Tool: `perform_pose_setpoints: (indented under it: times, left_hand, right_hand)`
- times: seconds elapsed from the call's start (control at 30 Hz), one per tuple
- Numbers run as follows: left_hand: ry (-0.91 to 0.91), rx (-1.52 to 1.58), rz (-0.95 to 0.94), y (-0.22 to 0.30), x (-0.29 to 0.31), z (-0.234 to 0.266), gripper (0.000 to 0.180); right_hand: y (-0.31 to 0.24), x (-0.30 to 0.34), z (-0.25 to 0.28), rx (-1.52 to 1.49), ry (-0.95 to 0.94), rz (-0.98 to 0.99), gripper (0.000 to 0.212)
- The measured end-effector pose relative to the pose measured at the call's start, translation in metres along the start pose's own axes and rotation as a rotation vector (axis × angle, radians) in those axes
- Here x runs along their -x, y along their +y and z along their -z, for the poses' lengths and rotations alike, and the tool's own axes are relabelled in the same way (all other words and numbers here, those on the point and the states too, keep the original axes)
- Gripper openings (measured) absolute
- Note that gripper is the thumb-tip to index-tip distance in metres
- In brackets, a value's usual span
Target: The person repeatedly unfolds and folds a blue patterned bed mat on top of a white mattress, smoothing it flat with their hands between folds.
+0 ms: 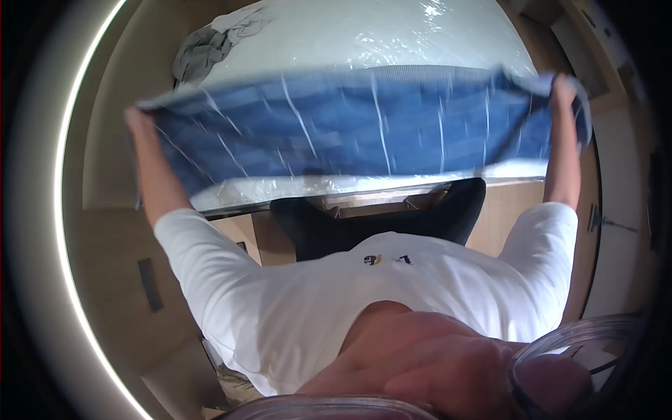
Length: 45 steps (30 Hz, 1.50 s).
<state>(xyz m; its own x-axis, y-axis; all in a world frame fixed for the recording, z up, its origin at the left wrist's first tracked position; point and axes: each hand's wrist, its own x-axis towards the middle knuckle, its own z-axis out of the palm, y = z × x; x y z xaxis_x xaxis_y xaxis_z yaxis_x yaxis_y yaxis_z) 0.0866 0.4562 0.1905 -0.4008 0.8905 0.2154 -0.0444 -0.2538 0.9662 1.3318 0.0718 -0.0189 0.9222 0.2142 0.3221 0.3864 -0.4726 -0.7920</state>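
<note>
Masking some mattress (pixel 406 35): blurred blue cloth (pixel 343 129)

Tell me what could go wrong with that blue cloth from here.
The blue cloth is spread between the left hand and right hand; if either grip loosens, that side could drop. The shiny plastic film under it looks slick, so the cloth might slide if lowered. The bunched grey cloth beyond its left end could get covered or snagged.
</note>
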Motion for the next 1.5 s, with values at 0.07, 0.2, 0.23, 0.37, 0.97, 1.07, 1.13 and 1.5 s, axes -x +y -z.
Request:
perform_pose_setpoints:
  times: [0.07,0.2,0.23,0.37,0.97,1.07,1.13,1.5]
  left_hand:
    - [-0.131,0.198,-0.266,0.138,-0.036,-0.003,0.043]
    - [-0.085,0.280,-0.571,0.159,0.090,-0.012,0.061]
    - [-0.017,0.329,-0.570,0.156,0.138,-0.024,0.061]
    - [0.077,0.252,-0.465,0.106,0.194,0.056,0.061]
    - [0.347,0.296,0.755,-0.290,0.427,0.148,0.048]
    - [0.325,0.353,0.563,-0.260,0.476,0.174,0.039]
    - [0.496,0.218,0.534,-0.233,0.508,0.166,0.039]
    - [0.498,0.114,0.339,-0.204,0.364,0.223,0.025]
  right_hand:
    - [-0.140,0.017,-0.008,-0.305,0.041,-0.061,0.069]
    - [-0.190,-0.005,0.196,-0.602,0.127,0.130,0.060]
    - [-0.168,-0.005,0.235,-0.673,0.111,0.084,0.058]
    - [-0.065,-0.003,0.272,-0.951,-0.057,-0.171,0.051]
    - [0.195,0.202,0.078,-0.172,-0.029,-0.109,0.051]
    - [0.179,0.235,0.112,-0.153,0.036,-0.199,0.044]
    - [0.164,0.233,0.157,-0.264,0.141,-0.297,0.037]
    - [0.174,0.135,0.162,-0.100,0.086,-0.219,0.054]
